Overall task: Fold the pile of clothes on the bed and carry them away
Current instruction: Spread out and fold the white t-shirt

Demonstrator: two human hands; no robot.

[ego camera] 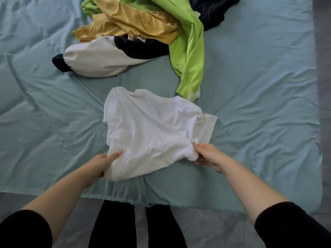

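We see a crumpled white cotton T-shirt [152, 129] lying near the front edge of the pale green bed sheet [259, 104]. The left hand [102, 163] and right hand [207, 154] grip its near corners. Behind it lies the unfolded pile: a lime-green top [189, 56], its end just beside the T-shirt, a gold satin garment [136, 24], a cream-and-black garment [100, 59] and a dark garment [211, 9], all overlapping.

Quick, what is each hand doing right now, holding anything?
Left hand: holds the near left edge of the white shirt.
Right hand: grips the same shirt's bunched right corner.
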